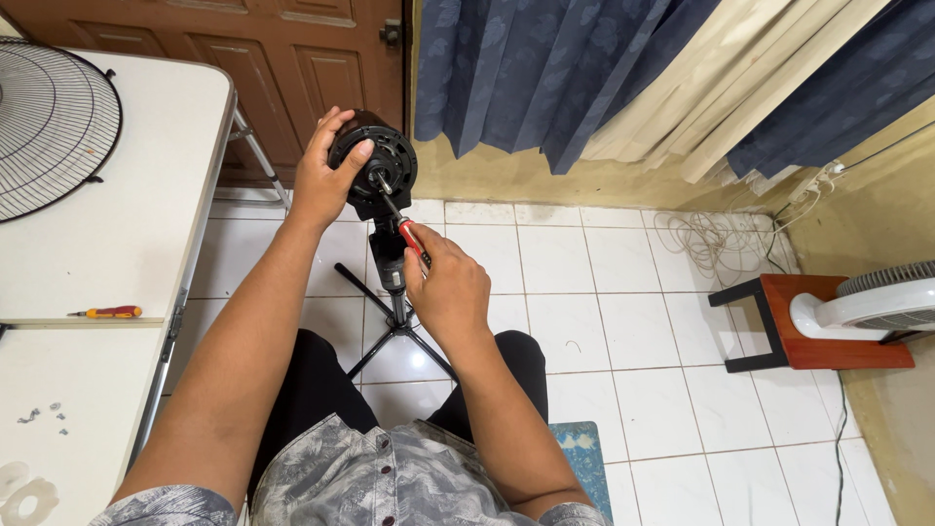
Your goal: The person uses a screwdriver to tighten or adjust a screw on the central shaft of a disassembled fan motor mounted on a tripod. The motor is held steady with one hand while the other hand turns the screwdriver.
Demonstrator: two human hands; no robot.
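white folding table (117, 224): lying well to the left of the left-hand fingers; a round wire fan guard (49, 127) is being kept flat on it, away from the work, with a second red-handled screwdriver (109, 313) and a few small screws (44, 416) nearer the edge, apparently set there so nothing rolls off.

white fan (867, 307) on a red-and-black stool (799, 331): standing well to the right of the right-hand fingers, beside a loose coil of cable on the tiled floor.

fan stand (394, 282): a black pole on spread legs, being kept upright between the knees, passing just behind the right-hand fingers.

fan motor (375, 166): black, round, bared of its guard, topping the stand. it is being gripped by the left hand (326, 175), whose fingers are curled around its rear left side with the thumb (353, 156) pressed on the front face, seemingly to stop it swivelling. the motor sits directly within these fingers and just above those of the right hand.

screwdriver (404, 229): red-handled, being pinched closed in the fingers of the right hand (448, 287), its shaft angled up and left so that the tip is meeting the motor's front near the central shaft, just below the left thumb.
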